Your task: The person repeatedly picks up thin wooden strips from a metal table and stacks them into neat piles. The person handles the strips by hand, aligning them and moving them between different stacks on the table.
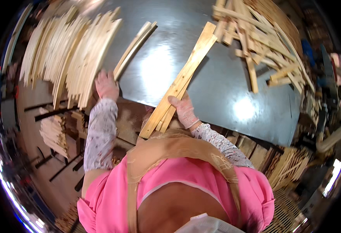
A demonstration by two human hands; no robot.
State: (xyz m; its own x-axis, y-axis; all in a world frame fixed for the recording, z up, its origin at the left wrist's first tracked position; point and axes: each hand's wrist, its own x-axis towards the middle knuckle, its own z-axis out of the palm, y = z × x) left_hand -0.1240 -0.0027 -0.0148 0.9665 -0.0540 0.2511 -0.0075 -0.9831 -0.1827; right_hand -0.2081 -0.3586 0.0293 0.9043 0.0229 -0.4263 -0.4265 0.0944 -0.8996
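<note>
Stiff, light wooden slats (pixel 180 81) held toward their near end

The slats lie crossed at a narrow angle over the near edge of the dark tabletop (pixel 217 105), far ends above it, near ends overhanging toward the tan apron (pixel 170 149). The gloved right hand (pixel 185 111) is closed around them, thumb across the upper face. The gloved left hand (pixel 107 86) has its fingers fairly straight at the right edge of the slat row (pixel 83 58); whether it has hold of one, I cannot tell.

The knotty wood looks rigid and easy to lift, hardly fragile, though sawn edges may splinter. Crossed faces could slide or fan apart. Gripping at mid-length, around both edges, should balance better; so far back, the far ends will likely dip.
</note>
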